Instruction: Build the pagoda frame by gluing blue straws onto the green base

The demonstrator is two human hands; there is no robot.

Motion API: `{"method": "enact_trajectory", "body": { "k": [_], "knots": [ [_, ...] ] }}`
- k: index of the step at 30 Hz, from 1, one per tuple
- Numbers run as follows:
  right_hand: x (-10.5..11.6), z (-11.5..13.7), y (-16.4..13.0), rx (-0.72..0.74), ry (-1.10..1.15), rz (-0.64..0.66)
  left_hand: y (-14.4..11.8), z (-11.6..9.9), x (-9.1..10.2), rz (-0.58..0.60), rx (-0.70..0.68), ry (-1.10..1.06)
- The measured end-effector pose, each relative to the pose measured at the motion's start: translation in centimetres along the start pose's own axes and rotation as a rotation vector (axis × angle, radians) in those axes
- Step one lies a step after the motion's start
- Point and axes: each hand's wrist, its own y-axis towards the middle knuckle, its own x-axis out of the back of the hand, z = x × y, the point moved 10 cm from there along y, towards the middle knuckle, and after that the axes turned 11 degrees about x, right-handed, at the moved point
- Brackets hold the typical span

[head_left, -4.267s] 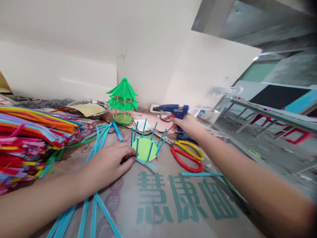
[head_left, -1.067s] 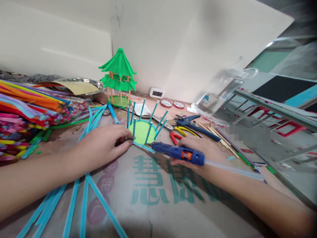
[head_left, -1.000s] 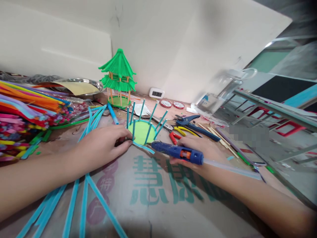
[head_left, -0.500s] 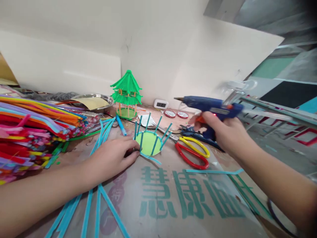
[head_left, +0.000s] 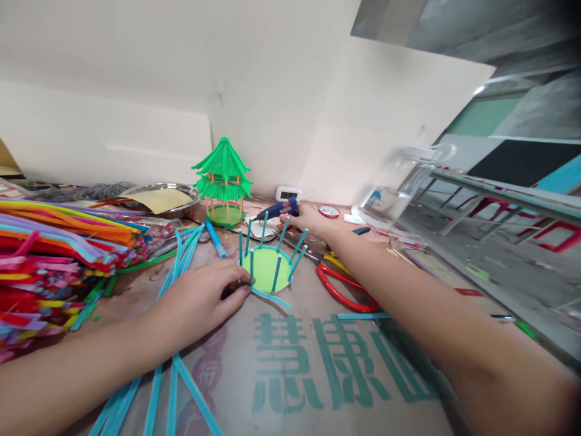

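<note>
At the near left edge of a round light-green base [head_left: 265,270], my left hand [head_left: 206,297] pinches a blue pipe cleaner [head_left: 275,298] whose free end lies out to the right. Several blue posts stand up around the rim of this base. My right hand [head_left: 311,221] reaches to the back of the table, closed around a blue hot glue gun [head_left: 276,209]. The gun's nozzle points left over a small white piece [head_left: 262,230]. Red-and-yellow scissors [head_left: 342,295] lie partly under my right forearm. Loose blue pipe cleaners [head_left: 175,387] pass beneath my left wrist.
A green two-tiered model pagoda [head_left: 223,172] stands behind the base, with a blue marker-like stick [head_left: 215,239] nearby. Bundled colourful pipe cleaners [head_left: 54,260] fill the left side. Further back are a metal bowl [head_left: 193,197], a digital clock [head_left: 287,193] and a clear jug [head_left: 390,194].
My right hand has carried the glue gun left and lowered it toward the table's back. My left hand keeps its pinch at the base's edge. The view has shifted slightly.
</note>
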Motion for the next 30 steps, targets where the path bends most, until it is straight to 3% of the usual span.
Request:
{"method": "enact_trajectory", "body": {
  "k": [5,9,11,13,15,17,20,25,30],
  "knots": [
    [2.0,-0.2,-0.7,0.021,-0.058,-0.032,-0.1,0.1,0.0,-0.002,0.002,0.012],
    [5.4,0.0,-3.9,0.009,-0.154,-0.154,0.1,0.1,0.0,0.002,0.009,0.018],
    [7.3,1.5,-6.7,0.037,-0.227,-0.264,0.1,0.0,0.0,-0.001,0.008,0.021],
    [8.8,4.5,-10.1,0.130,-0.317,-0.398,0.1,0.0,0.0,-0.006,0.008,0.025],
    [8.0,8.1,-13.1,0.280,-0.292,-0.366,0.1,0.0,0.1,-0.003,0.012,0.024],
    [5.7,11.5,-15.4,0.430,-0.308,-0.232,0.1,-0.1,0.2,-0.010,0.005,0.011],
    [2.1,14.0,-17.6,0.537,-0.315,-0.049,0.0,-0.2,0.4,-0.036,-0.021,-0.019],
    [-1.3,14.1,-18.2,0.609,-0.391,0.045,0.1,0.3,0.0,-0.038,-0.017,-0.001],
    [-2.4,12.9,-17.9,0.600,-0.394,0.073,0.0,0.1,0.2,-0.056,-0.036,0.031]
  ]
}}
